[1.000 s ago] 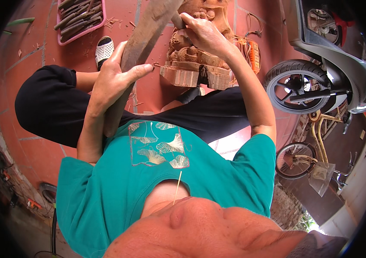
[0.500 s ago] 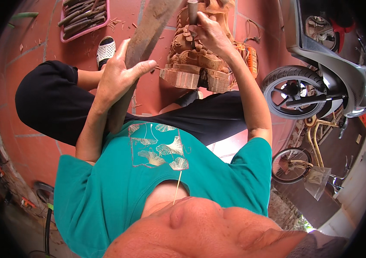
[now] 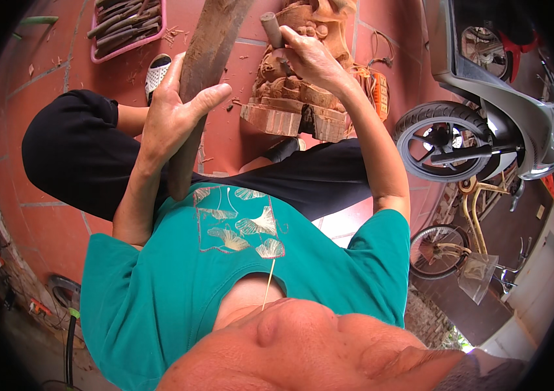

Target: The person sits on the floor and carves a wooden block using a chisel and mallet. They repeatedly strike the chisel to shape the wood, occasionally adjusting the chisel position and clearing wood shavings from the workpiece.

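My left hand point(image 3: 176, 124) is closed around a long, flat-sided wooden club point(image 3: 208, 55), its thumb sticking out to the side. The club slants from my lap up past the top edge of the view. In my right hand point(image 3: 313, 58) is a chisel point(image 3: 271, 29) with a round wooden handle, its top tilted to the left. The chisel's lower end meets a carved wooden block point(image 3: 293, 101), though my fingers partly hide it and the exact contact cannot be made out. The carving lies on the floor in front of my crossed legs.
A pink tray point(image 3: 128, 49) full of wood-handled tools sits at the upper left, near a white sandal point(image 3: 156, 77). Wood chips litter the red tiled floor. Right of the carving are an orange power strip point(image 3: 380, 94), a scooter wheel point(image 3: 443, 140) and a bicycle point(image 3: 478, 215).
The chisel's handle has moved left and down and now leans left, where before it stood nearly upright. The club has swung slightly left in my left hand.
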Demonstrator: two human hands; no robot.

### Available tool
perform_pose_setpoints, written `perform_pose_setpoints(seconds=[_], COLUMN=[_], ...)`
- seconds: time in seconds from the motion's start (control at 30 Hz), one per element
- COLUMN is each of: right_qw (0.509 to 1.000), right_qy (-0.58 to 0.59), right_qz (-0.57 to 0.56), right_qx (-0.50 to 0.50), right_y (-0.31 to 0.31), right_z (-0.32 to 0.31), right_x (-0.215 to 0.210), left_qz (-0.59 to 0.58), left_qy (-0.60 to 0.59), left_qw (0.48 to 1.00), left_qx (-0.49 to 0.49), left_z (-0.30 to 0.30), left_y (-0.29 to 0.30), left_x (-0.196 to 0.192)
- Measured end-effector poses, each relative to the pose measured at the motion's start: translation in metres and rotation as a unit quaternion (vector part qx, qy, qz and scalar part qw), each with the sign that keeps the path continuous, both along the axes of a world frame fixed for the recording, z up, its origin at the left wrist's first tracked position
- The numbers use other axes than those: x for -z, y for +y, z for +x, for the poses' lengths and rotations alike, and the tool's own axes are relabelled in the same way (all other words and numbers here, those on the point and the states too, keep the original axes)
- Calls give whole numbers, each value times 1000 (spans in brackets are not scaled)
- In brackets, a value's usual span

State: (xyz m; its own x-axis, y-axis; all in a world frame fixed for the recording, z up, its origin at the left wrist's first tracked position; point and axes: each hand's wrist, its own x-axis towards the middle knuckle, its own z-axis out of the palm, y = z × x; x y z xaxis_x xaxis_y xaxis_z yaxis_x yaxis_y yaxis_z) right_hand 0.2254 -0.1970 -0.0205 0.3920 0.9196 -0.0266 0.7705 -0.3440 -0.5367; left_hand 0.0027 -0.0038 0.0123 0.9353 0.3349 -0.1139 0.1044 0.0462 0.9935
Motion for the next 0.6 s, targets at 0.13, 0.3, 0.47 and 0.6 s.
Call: perform_pose_setpoints(seconds=[0.13,0.3,0.47,0.6], right_qw=[1000,1000,1000,1000], right_qy=[14,-7,-2,-21], right_qz=[-11,-6,-10,8], right_qx=[-1,-19,-5,4], right_y=[2,1,1,-2], right_z=[-4,-2,-6,-7], right_x=[3,7,5,9], left_qz=[103,39,19,217], left_qy=[65,33,-8,60], left_qw=[991,998,999,971], left_qx=[57,39,-34,79], left_z=[1,-1,-1,-4], left_y=[1,3,0,-3], left_x=[12,9,5,26])
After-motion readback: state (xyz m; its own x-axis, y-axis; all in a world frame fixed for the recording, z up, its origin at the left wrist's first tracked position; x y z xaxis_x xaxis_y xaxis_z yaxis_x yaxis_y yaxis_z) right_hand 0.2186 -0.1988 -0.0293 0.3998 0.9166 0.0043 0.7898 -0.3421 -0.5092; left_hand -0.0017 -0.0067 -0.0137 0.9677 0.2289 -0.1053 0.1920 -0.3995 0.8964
